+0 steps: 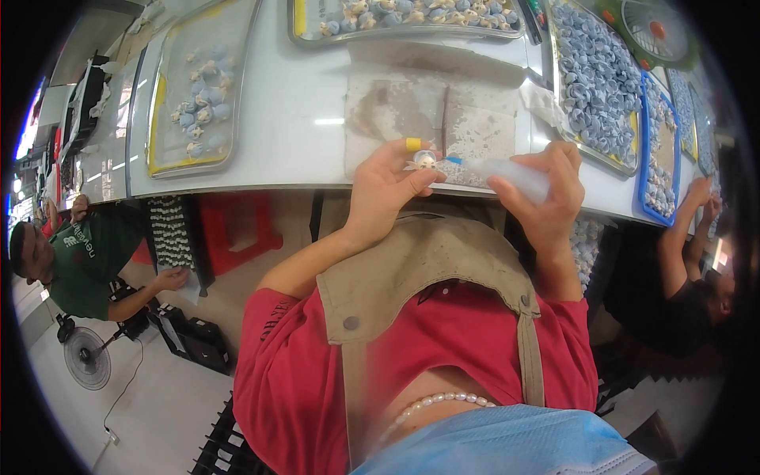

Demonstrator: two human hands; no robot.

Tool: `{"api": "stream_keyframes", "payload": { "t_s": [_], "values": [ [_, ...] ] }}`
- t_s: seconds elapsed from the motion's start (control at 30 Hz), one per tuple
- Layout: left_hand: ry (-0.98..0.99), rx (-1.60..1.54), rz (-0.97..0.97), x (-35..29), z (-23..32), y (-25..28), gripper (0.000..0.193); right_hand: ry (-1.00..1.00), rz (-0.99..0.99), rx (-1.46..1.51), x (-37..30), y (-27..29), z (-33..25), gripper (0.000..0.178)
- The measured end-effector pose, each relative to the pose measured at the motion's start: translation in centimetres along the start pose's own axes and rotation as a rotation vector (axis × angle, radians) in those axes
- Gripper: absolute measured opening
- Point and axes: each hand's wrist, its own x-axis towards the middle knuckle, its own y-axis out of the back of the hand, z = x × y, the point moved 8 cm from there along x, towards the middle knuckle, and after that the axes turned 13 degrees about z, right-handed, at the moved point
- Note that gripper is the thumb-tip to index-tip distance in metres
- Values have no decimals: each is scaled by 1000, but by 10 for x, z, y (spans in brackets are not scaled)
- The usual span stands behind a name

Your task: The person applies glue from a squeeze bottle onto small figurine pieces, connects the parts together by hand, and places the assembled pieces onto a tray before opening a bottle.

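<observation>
Between the thumb and fingers of my left hand (pixel 385 186) is a small figurine (pixel 426 161) with a pale face and a whitish cap-like top. A yellow band wraps one of that hand's fingers. My right hand (pixel 552 184) grips a translucent white squeeze bottle (pixel 516 176), tilted so that its blue nozzle tip (pixel 454 160) points left at the figurine. Whether the tip touches the figurine I cannot tell. Under both lies a stained sheet of cardboard (pixel 483 123) at the table's near edge, with a thin dark stick (pixel 445 119) on it.
Trays of blue-and-cream figurines stand at the left (pixel 155 131) and far side (pixel 301 36). On the right, a tray (pixel 629 162) is heaped with blue-grey pieces, beside a blue tray (pixel 671 214). A small fan (pixel 655 32) stands far right. Co-workers sit on both sides.
</observation>
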Motion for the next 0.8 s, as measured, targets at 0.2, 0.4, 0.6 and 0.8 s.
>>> {"api": "stream_keyframes", "payload": {
  "t_s": [0.2,0.4,0.6,0.8],
  "values": [
    [110,-61,-4,6,-8,8,32,-137,92,10,-1,-15,34,24],
    [360,-358,-258,2,-6,-9,29,-344,36,-18,-21,-52,90,21],
    [334,-245,-286,5,-5,-20,29,-70,127,-269,3,9,128,19],
    [342,-144,-235,4,-16,-29,29,112,-89,-718,34,16,145,26]
  ]
}}
